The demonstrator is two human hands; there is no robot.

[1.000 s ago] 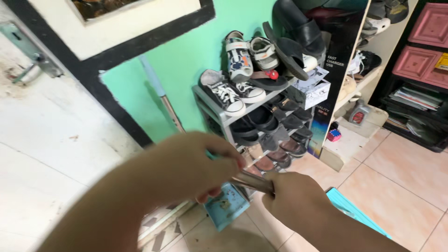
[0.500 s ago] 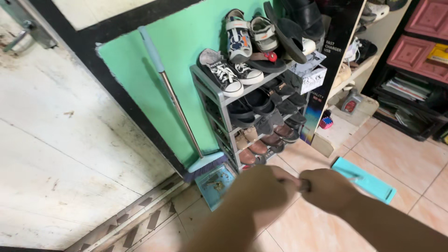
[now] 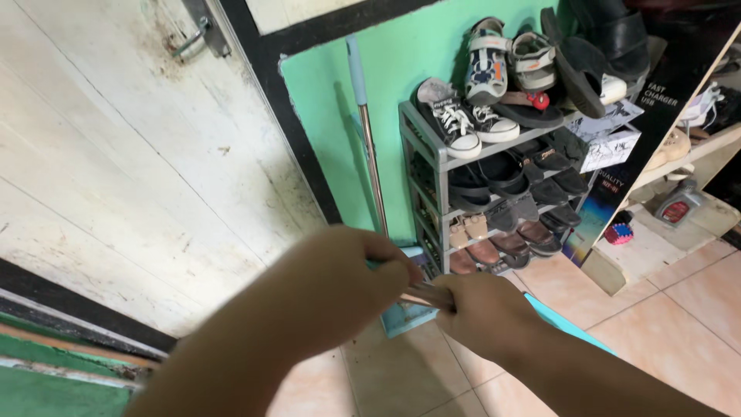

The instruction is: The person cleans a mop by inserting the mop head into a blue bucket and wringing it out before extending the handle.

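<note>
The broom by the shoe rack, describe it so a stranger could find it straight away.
Start at the green wall beside the white door. Left of the grey shoe rack, a broom leans upright against that wall. Its long thin handle, pale blue on top and metal below, is the only tall pole there.

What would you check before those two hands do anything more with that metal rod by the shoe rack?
1. Left hand gripping the metal rod: ok.
2. Right hand gripping it too: ok.
3. What sits at the rod's lower end: cannot tell, hidden by the hands.
4. Broom leaning upright on the green wall: ok.
5. Shoe rack apart from the hands: ok.
6. Picture sharpness at the hands: not ok, blurred.
</note>
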